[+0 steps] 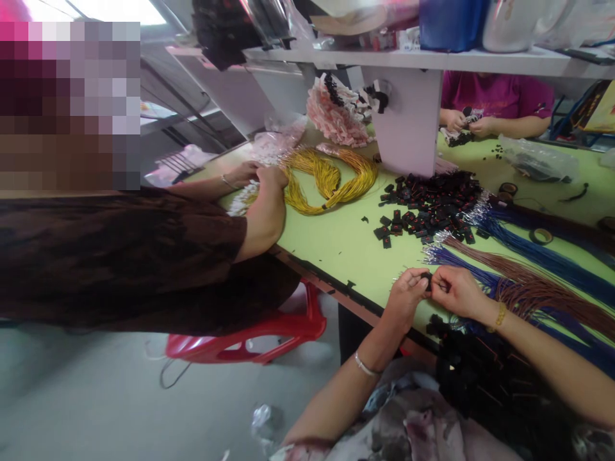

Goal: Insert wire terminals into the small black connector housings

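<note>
My left hand [407,296], with a bracelet at the wrist, pinches a small black connector [426,279] near the front edge of the green table [327,246]. Against its right side my right hand [456,291] is closed, thumb and fingers together; what it grips is too small to make out. Behind both hands lies a pile of black connectors [427,202]. Bundles of brown wires [533,278] and blue wires [523,240] with metal tips stretch to the right. More black pieces with wires [485,358] lie heaped by my lap.
To the left, a person's hands [269,179] work beside yellow wires [331,182]. Across the table another person in a purple shirt [500,102] handles small parts. A white shelf [504,61] on an upright panel [408,128] stands behind the pile. A red stool [250,336] is at lower left.
</note>
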The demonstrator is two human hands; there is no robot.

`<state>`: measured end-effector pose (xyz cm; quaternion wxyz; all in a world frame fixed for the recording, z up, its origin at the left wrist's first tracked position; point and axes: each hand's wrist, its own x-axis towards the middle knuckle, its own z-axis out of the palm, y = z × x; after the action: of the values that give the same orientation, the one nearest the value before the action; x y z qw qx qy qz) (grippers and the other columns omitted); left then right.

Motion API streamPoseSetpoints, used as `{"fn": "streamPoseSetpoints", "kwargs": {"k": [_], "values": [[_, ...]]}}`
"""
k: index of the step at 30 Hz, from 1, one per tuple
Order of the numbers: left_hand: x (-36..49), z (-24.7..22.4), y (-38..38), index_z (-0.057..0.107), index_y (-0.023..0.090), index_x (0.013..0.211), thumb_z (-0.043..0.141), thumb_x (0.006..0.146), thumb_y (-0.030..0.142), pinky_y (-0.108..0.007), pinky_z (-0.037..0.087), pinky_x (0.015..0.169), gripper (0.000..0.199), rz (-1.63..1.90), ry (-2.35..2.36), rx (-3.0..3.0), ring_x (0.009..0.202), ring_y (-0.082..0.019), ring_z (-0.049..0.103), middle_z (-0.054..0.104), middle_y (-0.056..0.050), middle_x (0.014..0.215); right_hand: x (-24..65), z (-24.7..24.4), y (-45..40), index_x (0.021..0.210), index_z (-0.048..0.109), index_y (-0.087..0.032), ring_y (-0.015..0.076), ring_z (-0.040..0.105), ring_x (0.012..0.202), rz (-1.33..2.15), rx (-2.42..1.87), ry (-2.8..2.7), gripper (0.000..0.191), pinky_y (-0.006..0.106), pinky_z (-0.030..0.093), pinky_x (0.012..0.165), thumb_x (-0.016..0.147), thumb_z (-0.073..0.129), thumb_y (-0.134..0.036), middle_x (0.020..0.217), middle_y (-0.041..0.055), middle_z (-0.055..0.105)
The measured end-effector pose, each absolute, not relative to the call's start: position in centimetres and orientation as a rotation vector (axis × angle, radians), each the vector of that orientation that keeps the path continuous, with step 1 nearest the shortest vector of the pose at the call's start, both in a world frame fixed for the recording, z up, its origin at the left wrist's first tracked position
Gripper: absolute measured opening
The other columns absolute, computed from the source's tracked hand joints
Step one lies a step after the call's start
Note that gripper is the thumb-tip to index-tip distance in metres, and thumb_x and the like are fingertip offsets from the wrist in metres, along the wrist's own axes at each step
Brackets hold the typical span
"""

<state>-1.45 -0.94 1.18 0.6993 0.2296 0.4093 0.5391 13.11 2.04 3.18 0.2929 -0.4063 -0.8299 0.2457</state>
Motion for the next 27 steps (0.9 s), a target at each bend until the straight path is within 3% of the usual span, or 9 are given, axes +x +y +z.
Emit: {"fn": "streamPoseSetpoints", "kwargs": {"k": [12,18,23,27], "values": [[-1.0,1.1,-0.9,0.062,0.013,0.087,0.08,0.057,0.026,-0.025,0.047,0.068,0.037,1.226,0.972,0.444,0.07,-0.011,0.058,0.062,-0.002,0.078,13.2,2.9,1.8,0.064,0.047,-0.018,0.0107,0.043,0.054,0.635,-1.147,-2.248,0.014,0.023,0.029,0.053,0.078,0.05,-0.015,0.059,-0.001,0.051],[-0.9,1.1,-1.0,0.061,0.014,0.09,0.077,0.063,0.029,-0.027,0.049,0.07,0.035,1.201,0.975,0.505,0.074,-0.014,0.061,0.064,-0.004,0.08,15.0,3.7,4.1,0.072,0.057,-0.017,0.0109,0.047,0.059,0.836,-1.146,-2.251,0.02,0.021,0.033,0.057,0.087,0.045,-0.023,0.065,-0.0006,0.057],[-1.5,0.9,0.2,0.061,0.013,0.092,0.075,0.067,0.028,-0.026,0.049,0.068,0.032,1.138,0.963,0.574,0.077,-0.014,0.063,0.063,-0.01,0.101,17.9,3.2,7.2,0.077,0.06,-0.019,0.0128,0.047,0.062,0.461,-1.647,-2.297,0.007,0.023,0.027,0.056,0.078,0.059,-0.025,0.074,0.0021,0.059],[-1.9,0.6,0.7,0.063,0.012,0.093,0.075,0.068,0.027,-0.027,0.05,0.067,0.032,1.066,0.962,0.59,0.074,-0.015,0.064,0.061,-0.009,0.095,18.7,2.3,7.8,0.073,0.058,-0.019,0.0129,0.048,0.062,0.504,-1.62,-2.334,0.01,0.023,0.027,0.057,0.081,0.052,-0.02,0.072,0.0021,0.059]]}}
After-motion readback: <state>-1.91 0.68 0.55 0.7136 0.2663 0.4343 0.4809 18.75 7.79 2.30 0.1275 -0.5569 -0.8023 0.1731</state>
